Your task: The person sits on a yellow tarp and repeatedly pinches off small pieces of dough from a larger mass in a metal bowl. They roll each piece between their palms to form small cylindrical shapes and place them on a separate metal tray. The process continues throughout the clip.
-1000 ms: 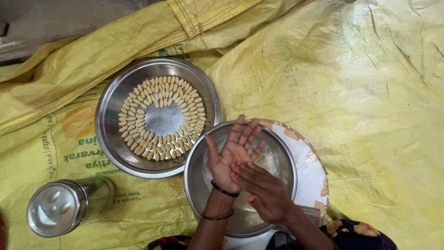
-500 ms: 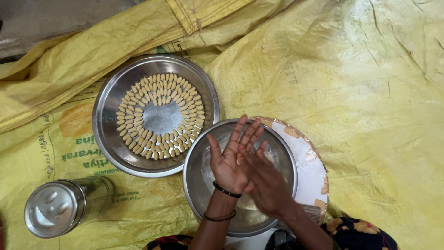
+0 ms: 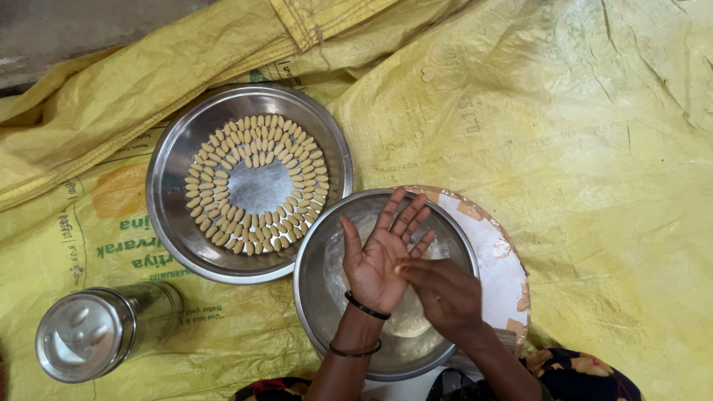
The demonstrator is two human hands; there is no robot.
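Now rolling: left hand (image 3: pixel 379 260) spread flat, palm up, over the steel bowl (image 3: pixel 316 297); right hand (image 3: pixel 438 293) pressing a dough bit (image 3: pixel 399 269), probably, against it. Dough lump (image 3: pixel 408 323) at six o'clock. Next, likely onto the steel plate (image 3: pixel 167 200) at ten o'clock, among shaped dough pieces (image 3: pixel 223 200).

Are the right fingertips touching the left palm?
Touching. The head view shows the right hand fingertips pressed on the open left hand palm, over the steel bowl, no gap visible.

Hands hide dough (image 3: pixel 413 324) (bowl (image 3: pixel 315 261) rim cropped).
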